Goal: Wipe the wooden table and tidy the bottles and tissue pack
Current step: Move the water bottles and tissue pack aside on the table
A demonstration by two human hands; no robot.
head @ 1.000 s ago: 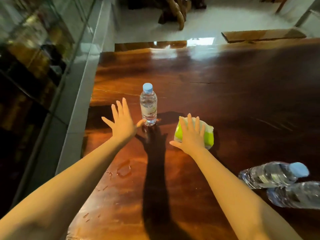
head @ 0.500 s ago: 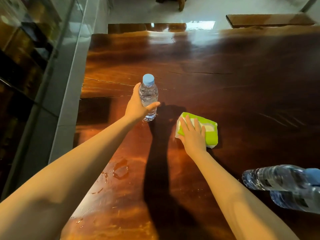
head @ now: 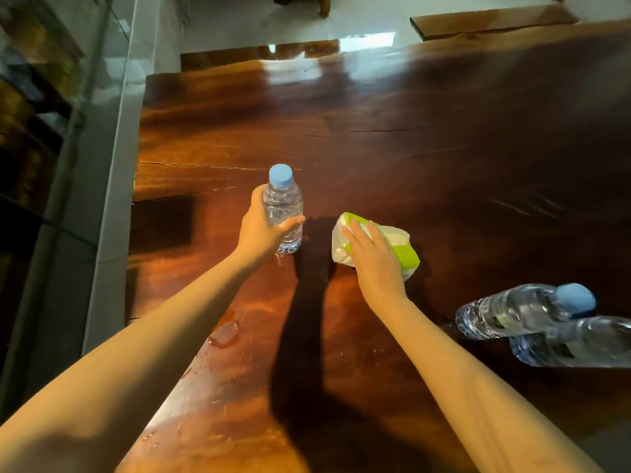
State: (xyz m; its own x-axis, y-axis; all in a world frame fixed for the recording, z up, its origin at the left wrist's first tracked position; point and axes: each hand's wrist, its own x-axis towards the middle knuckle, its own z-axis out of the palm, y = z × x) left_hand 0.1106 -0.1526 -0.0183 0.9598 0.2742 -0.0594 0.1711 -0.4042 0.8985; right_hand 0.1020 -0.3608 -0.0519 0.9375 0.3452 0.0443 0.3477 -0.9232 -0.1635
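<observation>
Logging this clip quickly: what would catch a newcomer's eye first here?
The left hand grips an upright bottle mid-table, while the right hand lies on the green tissue pack beside it. Two more bottles lie on their sides at the right edge of view, and a puddle glistens by the left forearm.

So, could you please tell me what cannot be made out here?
All in the head view.
Nearer lying bottle: cap end cut off by the right edge.
Tissue pack: the right hand covers its middle; its thumb is hidden, so grip or press is unclear.
Upright bottle: the left hand hides its left side; label too blurred to read.
</observation>
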